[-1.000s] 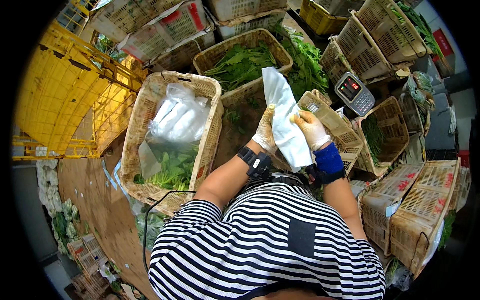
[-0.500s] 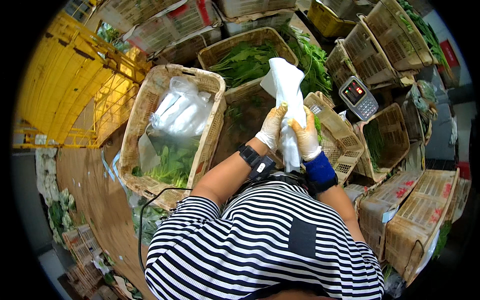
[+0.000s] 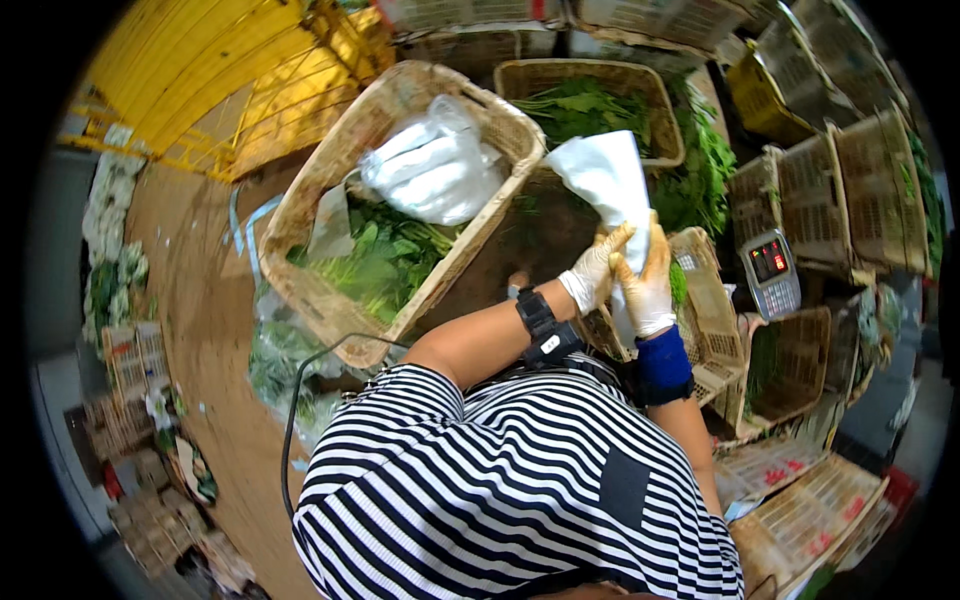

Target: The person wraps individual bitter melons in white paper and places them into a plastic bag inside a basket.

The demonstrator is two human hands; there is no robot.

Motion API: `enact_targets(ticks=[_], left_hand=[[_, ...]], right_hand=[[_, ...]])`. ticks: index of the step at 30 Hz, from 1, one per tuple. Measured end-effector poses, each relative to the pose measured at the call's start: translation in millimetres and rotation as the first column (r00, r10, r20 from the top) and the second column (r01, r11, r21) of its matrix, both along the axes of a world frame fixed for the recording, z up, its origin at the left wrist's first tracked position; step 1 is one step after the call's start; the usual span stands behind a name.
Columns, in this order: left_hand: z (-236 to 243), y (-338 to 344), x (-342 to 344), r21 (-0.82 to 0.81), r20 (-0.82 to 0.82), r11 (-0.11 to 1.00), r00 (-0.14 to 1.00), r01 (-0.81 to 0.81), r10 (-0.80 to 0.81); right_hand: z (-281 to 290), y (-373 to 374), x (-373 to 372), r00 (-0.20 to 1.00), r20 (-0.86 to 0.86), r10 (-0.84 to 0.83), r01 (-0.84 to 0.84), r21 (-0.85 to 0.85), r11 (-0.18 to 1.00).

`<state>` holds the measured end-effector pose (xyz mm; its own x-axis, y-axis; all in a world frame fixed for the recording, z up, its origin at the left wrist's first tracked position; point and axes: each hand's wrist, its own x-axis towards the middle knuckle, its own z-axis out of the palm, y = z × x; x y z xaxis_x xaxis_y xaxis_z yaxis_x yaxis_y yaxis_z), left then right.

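Both gloved hands grip a long white folded sheet (image 3: pixel 605 170), perhaps a bag or cloth, standing up from between them. My left hand (image 3: pixel 598 268) has its fingers closed on its lower part from the left; my right hand (image 3: pixel 645 280) closes on it from the right. To their left is a worn beige crate (image 3: pixel 290 285) holding leafy greens (image 3: pixel 380 265) and a clear plastic bundle of white packets (image 3: pixel 430 170). Just right of my hands sits a smaller crate (image 3: pixel 715 330) with some greens partly visible.
Another crate (image 3: pixel 590 70) of greens is behind, beside loose leafy stalks (image 3: pixel 700 170). A grey keypad device with red display (image 3: pixel 770 275) is at right, among stacked crates (image 3: pixel 865 190). A yellow metal frame (image 3: pixel 170 80) stands upper left over brown floor (image 3: pixel 200 360).
The view has shifted, so the crates sit differently in the picture. The white sheet has gone from spread flat to bunched lower down, with my hands closer together around it.
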<state>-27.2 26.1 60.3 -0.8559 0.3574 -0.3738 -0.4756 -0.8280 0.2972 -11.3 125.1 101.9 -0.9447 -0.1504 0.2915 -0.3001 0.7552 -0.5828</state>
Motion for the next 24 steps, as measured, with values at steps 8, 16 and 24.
enact_targets(ticks=[8,16,24], left_hand=[[-29.5,-68.9,-14.3,-0.479,-0.317,0.797,0.919,-0.368,0.234],[-21.0,-154.9,-11.7,0.150,0.082,0.946,0.957,-0.288,0.278],[-35.3,-242.5,13.2,-0.037,0.131,0.955,0.946,-0.295,0.297]], right_hand=[[-24.1,-53.4,-17.9,0.807,0.444,0.390,0.258,-0.858,0.443],[-45.1,-111.4,-62.3,0.487,0.517,0.704,0.211,-0.852,0.479],[-78.3,-201.4,-126.0,0.578,0.367,0.729,-0.518,-0.525,0.675]])
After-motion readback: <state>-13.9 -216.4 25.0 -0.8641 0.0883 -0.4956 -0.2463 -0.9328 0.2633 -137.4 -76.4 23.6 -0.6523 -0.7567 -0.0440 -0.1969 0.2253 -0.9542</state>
